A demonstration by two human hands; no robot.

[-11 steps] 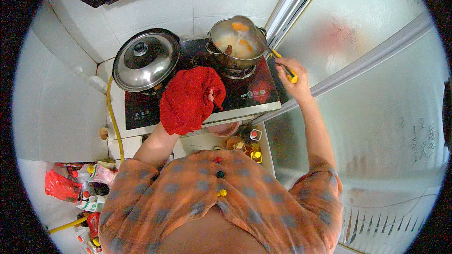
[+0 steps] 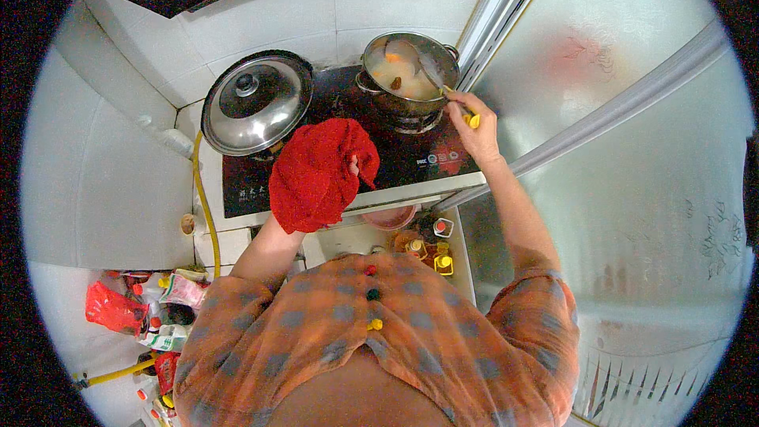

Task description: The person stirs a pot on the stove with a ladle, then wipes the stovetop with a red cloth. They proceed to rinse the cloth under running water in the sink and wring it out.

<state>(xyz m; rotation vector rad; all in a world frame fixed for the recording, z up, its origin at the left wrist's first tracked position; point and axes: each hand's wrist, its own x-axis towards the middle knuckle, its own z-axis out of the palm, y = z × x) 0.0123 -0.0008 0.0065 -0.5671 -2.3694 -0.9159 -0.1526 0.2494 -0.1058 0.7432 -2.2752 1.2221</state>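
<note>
My right hand (image 2: 477, 128) is closed round the yellow-and-dark handle of a metal ladle (image 2: 432, 71), to the right of a two-handled steel pot (image 2: 408, 106). The ladle's bowl is in the pot's pale, cloudy soup. An orange chunk (image 2: 393, 57) and a dark brown piece (image 2: 396, 82) show there. A red cloth (image 2: 316, 178) is draped over my left hand (image 2: 355, 164) in front of the cooktop. Only a bit of finger shows through its folds, so the grip under it is mostly hidden.
A black cooktop (image 2: 348, 99) carries the pot and a lidded pan (image 2: 257, 115) at left. A yellow hose (image 2: 207, 209) runs down beside it. Below are capped bottles (image 2: 443, 263) and a pink basin (image 2: 390, 217). Frosted panels (image 2: 632, 190) rise at right; bags (image 2: 115, 307) lie lower left.
My right hand has moved left toward the pot, and the ladle's bowl has gone from the far rim down into the soup. The cloth-covered left hand stays in front of the cooktop.
</note>
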